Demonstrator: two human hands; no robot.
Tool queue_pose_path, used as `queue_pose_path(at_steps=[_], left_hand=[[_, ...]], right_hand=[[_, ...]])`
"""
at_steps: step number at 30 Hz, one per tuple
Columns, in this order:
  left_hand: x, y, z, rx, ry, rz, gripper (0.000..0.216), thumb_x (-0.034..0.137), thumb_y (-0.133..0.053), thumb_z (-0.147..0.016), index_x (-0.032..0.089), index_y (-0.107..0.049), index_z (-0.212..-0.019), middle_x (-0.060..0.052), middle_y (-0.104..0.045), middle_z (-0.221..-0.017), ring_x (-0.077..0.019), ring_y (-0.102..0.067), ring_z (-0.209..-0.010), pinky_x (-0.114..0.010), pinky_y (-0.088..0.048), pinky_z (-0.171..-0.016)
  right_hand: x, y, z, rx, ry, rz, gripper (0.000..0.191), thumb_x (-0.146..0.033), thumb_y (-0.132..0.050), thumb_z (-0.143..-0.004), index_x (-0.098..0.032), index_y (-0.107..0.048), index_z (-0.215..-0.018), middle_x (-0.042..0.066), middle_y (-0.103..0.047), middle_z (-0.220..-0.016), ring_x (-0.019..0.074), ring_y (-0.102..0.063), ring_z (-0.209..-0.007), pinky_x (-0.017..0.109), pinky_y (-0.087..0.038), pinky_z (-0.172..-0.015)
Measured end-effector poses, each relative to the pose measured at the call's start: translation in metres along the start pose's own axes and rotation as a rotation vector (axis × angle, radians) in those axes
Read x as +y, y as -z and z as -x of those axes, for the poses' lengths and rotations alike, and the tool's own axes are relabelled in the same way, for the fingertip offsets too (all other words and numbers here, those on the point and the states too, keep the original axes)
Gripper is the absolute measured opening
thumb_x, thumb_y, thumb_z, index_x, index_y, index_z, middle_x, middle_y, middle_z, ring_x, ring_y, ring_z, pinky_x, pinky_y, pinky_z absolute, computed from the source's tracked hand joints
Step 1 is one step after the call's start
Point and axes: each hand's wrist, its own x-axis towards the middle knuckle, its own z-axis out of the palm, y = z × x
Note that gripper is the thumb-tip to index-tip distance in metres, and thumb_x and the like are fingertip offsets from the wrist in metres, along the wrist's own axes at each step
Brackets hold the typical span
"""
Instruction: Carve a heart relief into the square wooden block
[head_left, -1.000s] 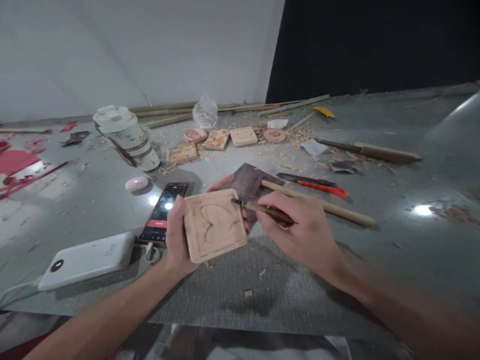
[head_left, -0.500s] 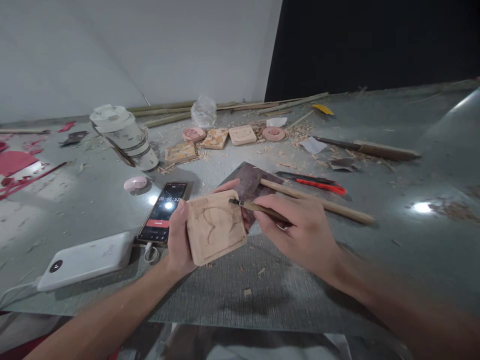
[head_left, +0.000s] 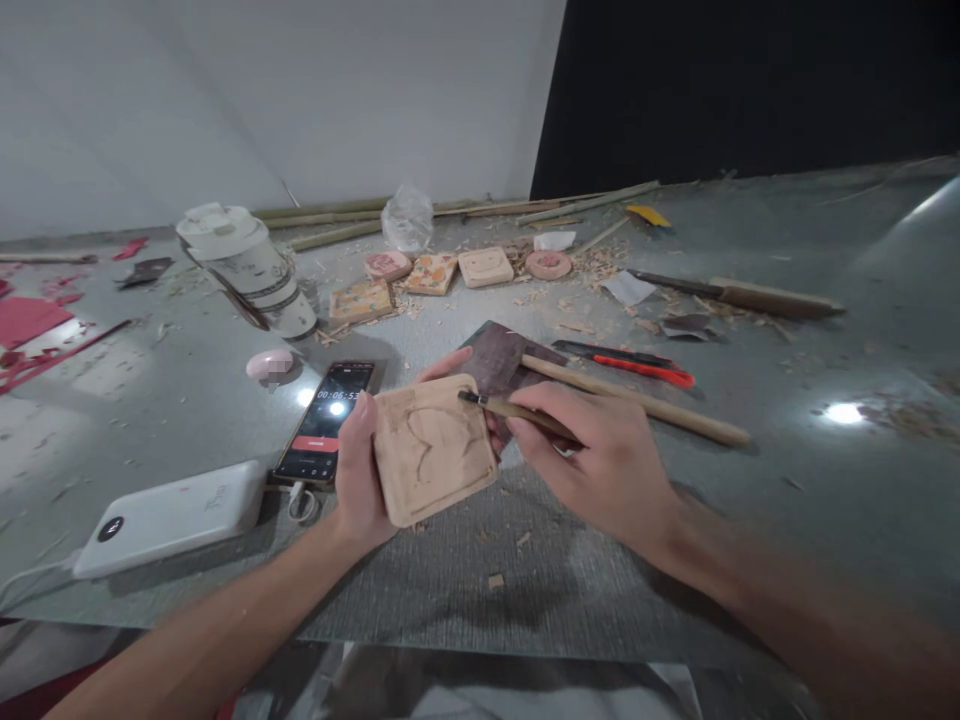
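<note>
Wooden block looks pale, grooved; left hand clasps it, right hand pinches tool.

Grey wall, black panel, glossy table

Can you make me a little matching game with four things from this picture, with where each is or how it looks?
1. carved wooden square
2. phone
3. slim wooden-handled tool
4. power bank

A. pinched in the right hand
B. mostly white
C. held in the left hand
D. showing a lit screen

Pairs: 1-C, 2-D, 3-A, 4-B
</note>
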Motion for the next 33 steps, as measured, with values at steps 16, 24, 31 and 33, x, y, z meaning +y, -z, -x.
queue_pose_path(at_steps=[16,24,31,33], left_hand=[[0.006,0.005,-0.002,0.023,0.106,-0.014,0.087,0.077,-0.068,-0.092,0.02,-0.057,-0.157,-0.014,-0.081,-0.105,-0.0363,-0.08,-0.094,-0.049,-0.067,-0.08],[0.014,0.017,-0.006,0.023,0.315,-0.043,0.072,0.072,-0.047,-0.1,0.021,-0.067,-0.146,-0.016,-0.083,-0.112,-0.0369,-0.082,-0.092,-0.055,-0.065,-0.087],[0.013,0.014,-0.004,0.052,0.336,-0.058,0.062,0.063,-0.053,-0.097,0.021,-0.07,-0.14,-0.017,-0.081,-0.109,-0.0371,-0.08,-0.086,-0.057,-0.065,-0.082],[0.013,0.013,-0.005,0.053,0.337,-0.06,0.063,0.064,-0.053,-0.097,0.021,-0.07,-0.139,-0.016,-0.081,-0.108,-0.0359,-0.08,-0.085,-0.056,-0.065,-0.082]], right_hand=[[0.01,0.012,-0.011,-0.023,0.059,0.093,0.017,-0.022,-0.062,-0.11,-0.02,-0.074,-0.098,0.002,-0.078,-0.086,0.015,-0.068,-0.073,0.03,-0.047,-0.067],[0.026,0.03,-0.023,-0.161,0.108,0.138,0.015,-0.018,-0.063,-0.104,-0.022,-0.075,-0.095,0.003,-0.077,-0.087,0.0171,-0.069,-0.075,0.033,-0.049,-0.068],[0.025,0.031,-0.021,-0.23,0.121,0.15,0.019,-0.024,-0.065,-0.107,-0.022,-0.076,-0.091,0.004,-0.079,-0.089,0.0178,-0.07,-0.077,0.034,-0.047,-0.067],[0.026,0.031,-0.022,-0.237,0.135,0.153,0.021,-0.025,-0.065,-0.108,-0.021,-0.076,-0.091,0.004,-0.079,-0.088,0.0181,-0.07,-0.078,0.034,-0.046,-0.067]])
